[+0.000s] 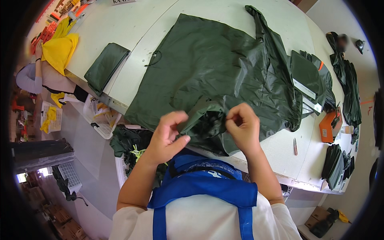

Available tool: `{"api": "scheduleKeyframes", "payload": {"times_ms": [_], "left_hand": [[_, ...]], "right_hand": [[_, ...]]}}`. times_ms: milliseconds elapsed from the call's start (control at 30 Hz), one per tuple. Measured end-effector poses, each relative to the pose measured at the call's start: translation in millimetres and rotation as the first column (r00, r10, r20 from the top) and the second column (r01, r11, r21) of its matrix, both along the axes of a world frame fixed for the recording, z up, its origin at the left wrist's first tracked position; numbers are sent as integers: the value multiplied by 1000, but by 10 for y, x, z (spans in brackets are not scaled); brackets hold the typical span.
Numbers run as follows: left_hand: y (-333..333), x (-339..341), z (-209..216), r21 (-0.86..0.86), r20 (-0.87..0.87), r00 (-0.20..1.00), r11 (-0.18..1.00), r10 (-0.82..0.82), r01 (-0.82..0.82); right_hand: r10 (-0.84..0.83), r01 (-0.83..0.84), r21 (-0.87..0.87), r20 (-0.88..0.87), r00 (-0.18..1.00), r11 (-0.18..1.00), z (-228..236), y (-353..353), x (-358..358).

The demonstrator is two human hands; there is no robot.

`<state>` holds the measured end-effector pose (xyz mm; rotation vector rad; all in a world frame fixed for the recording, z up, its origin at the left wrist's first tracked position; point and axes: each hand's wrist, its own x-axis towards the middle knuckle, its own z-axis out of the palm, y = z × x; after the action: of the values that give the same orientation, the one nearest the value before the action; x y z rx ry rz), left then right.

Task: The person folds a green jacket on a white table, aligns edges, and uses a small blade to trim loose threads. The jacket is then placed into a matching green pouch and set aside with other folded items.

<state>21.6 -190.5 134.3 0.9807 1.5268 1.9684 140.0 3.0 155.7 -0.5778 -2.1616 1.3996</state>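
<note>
left hand [163,138] has thumb and fingers apart, at the left rim of a rolled opening [210,122] in the dark green fabric [212,56]. right hand [245,129] is pinched on the opening's right rim. fabric is spread on the white table [276,156], by the near edge. small pointed tool [295,147] right of it, then orange box [327,131]. folded green bundle [106,67] to the left.
</note>
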Motion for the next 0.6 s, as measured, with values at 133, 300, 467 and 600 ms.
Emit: {"api": "scheduleKeyframes", "payload": {"times_ms": [133,300,467,600], "left_hand": [[-140,-384,184,-309,-610,774,847,172,-432],[-550,-1209,-606,-631,-508,847,603,153,-488],[-1103,-1993,-1321,-822,-529,824,365,-204,-438],[-1027,-2147,-1350,-932,-350,852,241,-390,-272]], "right_hand": [[-179,161,-99,-210,961,982,-108,-97,-87],[51,-238,352,467,883,905,-1012,-205,325],[5,-423,233,872,490,875,-1407,-325,676],[66,-331,140,839,540,933,-1479,-192,785]]}}
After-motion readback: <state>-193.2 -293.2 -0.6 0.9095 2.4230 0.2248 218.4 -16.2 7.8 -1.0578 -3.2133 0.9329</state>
